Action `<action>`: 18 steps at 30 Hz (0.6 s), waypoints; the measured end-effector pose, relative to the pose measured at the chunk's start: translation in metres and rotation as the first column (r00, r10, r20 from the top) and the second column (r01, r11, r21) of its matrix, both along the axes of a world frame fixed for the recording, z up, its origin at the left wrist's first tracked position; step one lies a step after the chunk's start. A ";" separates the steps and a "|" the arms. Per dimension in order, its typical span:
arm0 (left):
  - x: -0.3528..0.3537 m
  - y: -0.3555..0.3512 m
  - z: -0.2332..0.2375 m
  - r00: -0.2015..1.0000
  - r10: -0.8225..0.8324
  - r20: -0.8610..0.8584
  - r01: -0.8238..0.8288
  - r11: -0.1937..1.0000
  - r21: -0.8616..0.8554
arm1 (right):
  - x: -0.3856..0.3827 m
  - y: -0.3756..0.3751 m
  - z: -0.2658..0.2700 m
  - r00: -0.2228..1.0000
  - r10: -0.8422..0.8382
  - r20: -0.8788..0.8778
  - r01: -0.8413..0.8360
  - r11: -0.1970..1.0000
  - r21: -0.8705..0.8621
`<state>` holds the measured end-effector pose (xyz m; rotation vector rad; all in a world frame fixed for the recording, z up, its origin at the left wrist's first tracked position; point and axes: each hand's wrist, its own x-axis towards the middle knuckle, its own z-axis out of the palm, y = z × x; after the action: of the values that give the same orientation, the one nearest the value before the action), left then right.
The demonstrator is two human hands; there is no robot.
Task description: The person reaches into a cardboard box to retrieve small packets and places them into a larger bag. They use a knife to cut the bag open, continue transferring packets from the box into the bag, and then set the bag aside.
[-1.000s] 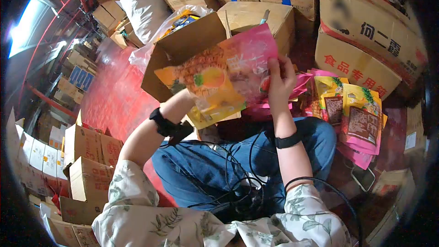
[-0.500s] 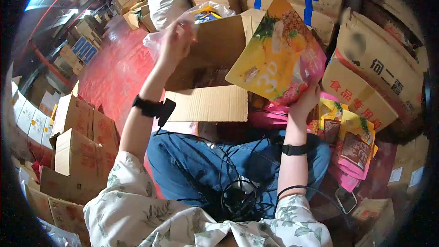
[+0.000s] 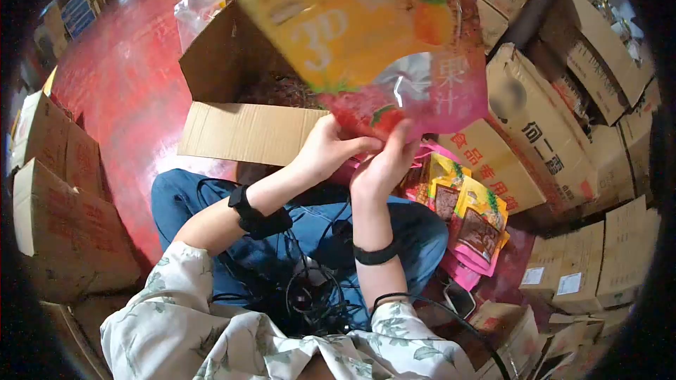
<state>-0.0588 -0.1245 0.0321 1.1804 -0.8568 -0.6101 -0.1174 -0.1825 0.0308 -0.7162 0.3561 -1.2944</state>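
Pouch position: large yellow-and-pink snack pouch (image 3: 380,35) held up in front of the camera, tilted, pineapple print and "3D" facing the viewer. It fills the upper middle of the view and hangs above the lap.

Hands: left hand (image 3: 331,148) closed on the pouch's lower pink edge, fingers curled around it. Right hand (image 3: 384,165) just beside it, also pinching that bottom edge from below. The two hands nearly touch. Black band on each wrist.

Surroundings: open carton (image 3: 239,130) behind the pouch, near flap folded down toward the knees. Stack of pouches (image 3: 465,211) lies to the right of the right forearm, against a printed carton (image 3: 535,134) with red characters. Cables (image 3: 310,295) tangled on the lap. Red floor (image 3: 120,91) to the left.
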 end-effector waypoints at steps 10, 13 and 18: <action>0.058 0.052 -0.039 0.988 -0.035 -0.149 0.033 0.999 -0.010 | 0.028 0.023 -0.038 0.943 0.202 -0.265 -0.272 0.927 -0.260; 0.054 0.049 -0.044 0.975 0.021 -0.221 -0.035 0.998 -0.061 | 0.029 0.014 -0.042 0.934 0.186 -0.306 -0.271 0.926 -0.263; 0.051 0.050 -0.033 0.985 0.149 0.088 -0.140 0.985 -0.100 | 0.023 0.009 -0.026 0.936 0.183 -0.301 -0.278 0.909 -0.311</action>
<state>-0.0075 -0.0746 -0.0005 1.1823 -0.8618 -0.3938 -0.0945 -0.1732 0.0053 -1.2070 0.2466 -1.0427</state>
